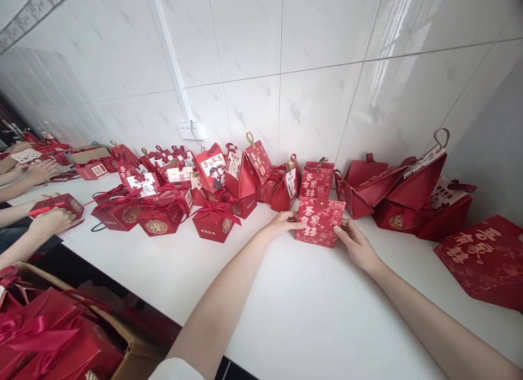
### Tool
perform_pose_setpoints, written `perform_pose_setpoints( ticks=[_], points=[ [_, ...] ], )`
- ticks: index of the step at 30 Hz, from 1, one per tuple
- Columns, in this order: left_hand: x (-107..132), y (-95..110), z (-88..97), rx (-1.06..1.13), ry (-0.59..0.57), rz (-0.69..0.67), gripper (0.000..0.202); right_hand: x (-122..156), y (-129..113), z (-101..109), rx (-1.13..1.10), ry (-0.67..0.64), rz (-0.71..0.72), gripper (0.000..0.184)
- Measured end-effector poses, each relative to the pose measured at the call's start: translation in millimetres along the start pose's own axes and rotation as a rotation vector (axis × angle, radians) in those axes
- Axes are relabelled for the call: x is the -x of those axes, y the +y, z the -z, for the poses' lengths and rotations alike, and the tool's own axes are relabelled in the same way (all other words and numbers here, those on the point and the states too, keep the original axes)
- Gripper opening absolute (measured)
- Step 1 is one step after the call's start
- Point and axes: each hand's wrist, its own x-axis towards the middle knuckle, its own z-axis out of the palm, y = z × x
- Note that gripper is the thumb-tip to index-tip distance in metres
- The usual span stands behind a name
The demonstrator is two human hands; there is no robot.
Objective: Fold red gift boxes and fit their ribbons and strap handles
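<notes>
From where I stand, I see a person's bare arms reaching over the white tabletop (294, 303), one small red gift box (320, 227) between them. The left hand (285, 224) grips it by its left edge, fingers at the side; the right hand (359, 245) pinches the opposite edge, its thumb lying on the printed front. The gift box sits upright near the middle of the tabletop, its gold writing facing the person, just in front of a matching box (317, 175) with a ribbon loop on top. I can't tell whether its base is touching the surface.

To the right, several pointed boxes (417, 178) lean and lie against each other by the tiled wall (318, 36), and a larger-looking box (482, 260) lies tilted at the far end. To the left there's a crowd of boxes, among them one with a ribbon bow (215, 224) near the front, below a white wall socket (191, 131).

Further left, another person's hand (53, 227) is on a red box (72, 204), and beyond it someone holds a white card (25, 155). At the lower left, a brown carton (141, 344) holds more red boxes with pink ribbons.
</notes>
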Motion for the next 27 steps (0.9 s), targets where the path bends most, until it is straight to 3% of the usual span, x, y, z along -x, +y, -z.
perform_pose_setpoints(
  ticks=[5,8,14,17,19,23,27],
  points=[
    [-2,1,2.9,-0.007,-0.037,0.013,0.049,-1,-9,2,0.049,-0.032,0.031,0.032],
    [3,3,6.7,-0.015,-0.068,0.053,0.041,0,-2,2,0.050,-0.023,0.042,0.032],
    [13,3,7.7,-0.047,-0.095,0.111,0.055,0,24,5,0.183,0.212,-0.041,0.045],
    [15,4,-6.1,-0.340,-0.102,0.071,0.057,6,14,4,0.305,0.309,-0.097,0.041],
    [16,5,-21.0,-0.592,-0.102,-0.015,0.050,13,2,2,0.359,0.259,-0.074,0.038],
    [17,1,-48.6,-1.024,-0.025,-0.275,0.046,24,-18,-4,0.540,0.106,0.109,0.040],
    [15,-5,-52.2,-1.242,0.067,-0.319,0.040,22,-21,-7,0.866,0.051,0.013,0.033]
  ],
)
